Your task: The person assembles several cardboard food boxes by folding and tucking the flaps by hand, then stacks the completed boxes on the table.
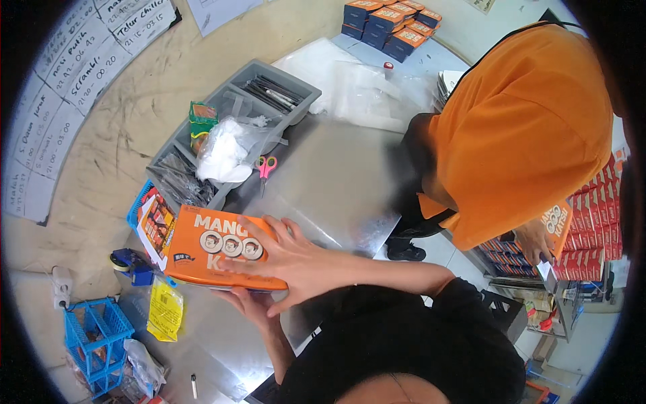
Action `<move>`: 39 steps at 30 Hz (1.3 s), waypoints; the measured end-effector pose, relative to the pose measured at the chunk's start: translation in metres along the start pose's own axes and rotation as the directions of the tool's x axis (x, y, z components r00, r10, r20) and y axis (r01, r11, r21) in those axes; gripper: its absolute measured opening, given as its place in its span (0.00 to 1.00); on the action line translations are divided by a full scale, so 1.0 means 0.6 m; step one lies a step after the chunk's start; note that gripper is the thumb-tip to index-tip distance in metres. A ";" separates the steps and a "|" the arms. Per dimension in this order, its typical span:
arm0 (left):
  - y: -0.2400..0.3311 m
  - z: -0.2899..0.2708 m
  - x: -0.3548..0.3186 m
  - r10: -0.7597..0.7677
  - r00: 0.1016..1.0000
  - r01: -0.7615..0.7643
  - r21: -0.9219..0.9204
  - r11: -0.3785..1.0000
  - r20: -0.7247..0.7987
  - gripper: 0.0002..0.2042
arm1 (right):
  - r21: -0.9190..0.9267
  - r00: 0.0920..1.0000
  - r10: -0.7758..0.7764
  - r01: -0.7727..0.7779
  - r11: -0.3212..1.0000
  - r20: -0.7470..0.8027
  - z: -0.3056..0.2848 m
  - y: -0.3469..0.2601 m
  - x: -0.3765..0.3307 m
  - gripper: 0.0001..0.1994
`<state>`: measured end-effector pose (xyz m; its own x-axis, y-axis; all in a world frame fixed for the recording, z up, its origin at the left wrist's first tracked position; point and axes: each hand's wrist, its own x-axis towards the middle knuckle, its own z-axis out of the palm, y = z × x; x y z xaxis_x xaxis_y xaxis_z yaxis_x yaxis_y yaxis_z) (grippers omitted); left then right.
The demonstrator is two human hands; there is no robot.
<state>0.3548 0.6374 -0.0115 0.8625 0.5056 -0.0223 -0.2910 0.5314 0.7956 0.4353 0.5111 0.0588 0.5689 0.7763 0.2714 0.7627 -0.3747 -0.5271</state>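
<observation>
Two hands on the orange box (pixel 202 249): I'm pressing my right hand (pixel 289 259) flat on top, fingers spread, left hand (pixel 252 304) cupping underneath; keeping it level above the tabletop (pixel 336 182) edge.

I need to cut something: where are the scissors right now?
In the head view, the pink-handled scissors lie on the steel table, left of centre, beside the white bag at the grey tray.
</observation>
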 end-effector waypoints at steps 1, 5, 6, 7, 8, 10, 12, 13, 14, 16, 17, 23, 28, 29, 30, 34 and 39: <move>0.001 0.007 -0.005 0.047 0.999 -0.047 0.106 0.993 0.004 0.38 | 0.136 0.999 0.041 -0.045 0.990 0.032 -0.007 0.006 0.012 0.44; -0.014 0.017 0.011 0.158 0.981 -0.169 0.102 0.980 0.114 0.36 | 0.414 0.990 -0.056 0.105 0.904 -0.129 -0.001 0.093 0.059 0.58; -0.016 0.011 0.023 0.149 0.957 -0.163 0.036 0.986 0.250 0.35 | 0.465 0.960 0.098 0.036 0.885 -0.261 -0.027 0.110 0.071 0.58; -0.015 0.037 0.023 0.187 0.964 -0.211 0.120 0.970 0.187 0.34 | 0.584 0.888 0.277 -0.011 0.811 -0.368 -0.061 0.102 0.077 0.49; -0.027 0.025 0.019 0.203 0.965 -0.225 0.129 0.966 0.165 0.34 | 0.708 0.762 0.455 0.006 0.706 -0.460 -0.096 0.095 0.083 0.41; -0.080 0.003 0.011 0.138 0.961 -0.239 0.474 0.848 0.238 0.33 | 0.789 0.444 0.655 0.272 0.551 -0.611 -0.184 0.108 0.059 0.25; -0.129 -0.040 -0.002 0.095 0.970 -0.206 0.547 0.812 0.225 0.30 | 0.697 0.273 0.682 0.533 0.480 -0.679 -0.234 0.142 0.046 0.16; -0.151 -0.061 -0.009 0.043 0.976 -0.168 0.615 0.771 0.213 0.28 | 0.654 0.229 0.679 0.591 0.472 -0.697 -0.254 0.158 0.038 0.16; -0.168 -0.073 -0.013 0.043 0.977 -0.164 0.612 0.774 0.207 0.28 | 0.607 0.184 0.676 0.645 0.465 -0.714 -0.276 0.169 0.031 0.16; -0.200 -0.093 -0.023 -0.048 0.947 -0.234 0.786 0.572 0.318 0.27 | 0.495 0.089 0.596 0.662 0.563 -0.798 -0.295 0.177 0.014 0.27; -0.212 -0.103 -0.026 -0.048 0.947 -0.234 0.783 0.576 0.319 0.27 | 0.430 0.022 0.570 0.679 0.595 -0.822 -0.303 0.182 0.004 0.24; -0.235 -0.132 -0.036 0.077 0.947 -0.305 0.802 0.513 0.311 0.23 | 0.061 -0.439 0.277 0.445 0.893 -0.855 -0.357 0.204 -0.092 0.24; -0.228 -0.125 -0.030 0.026 0.927 -0.356 0.857 0.371 0.374 0.23 | 0.015 -0.347 0.136 0.332 0.943 -0.928 -0.369 0.164 -0.189 0.22; -0.226 -0.124 -0.029 0.016 0.918 -0.374 0.854 0.362 0.395 0.23 | -0.034 -0.404 0.097 0.306 0.952 -0.910 -0.369 0.160 -0.210 0.23; -0.226 -0.121 -0.029 0.011 0.922 -0.370 0.872 0.322 0.387 0.23 | -0.125 -0.454 0.008 0.263 0.957 -0.891 -0.383 0.150 -0.232 0.24; -0.255 -0.127 -0.012 -0.012 0.960 -0.231 0.817 0.529 0.279 0.25 | 0.019 -0.474 0.104 0.180 0.984 -0.874 -0.375 0.119 -0.319 0.30; -0.266 0.052 0.046 -0.082 0.873 -0.360 0.749 0.556 0.481 0.30 | 0.473 -0.231 0.421 -0.257 0.843 -0.877 -0.348 0.139 -0.503 0.28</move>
<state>0.4378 0.5452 -0.1202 0.9759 0.0711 0.2064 -0.1624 -0.3960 0.9038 0.3915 0.1395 0.1007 0.4599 -0.7815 0.4215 0.3517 -0.2756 -0.8946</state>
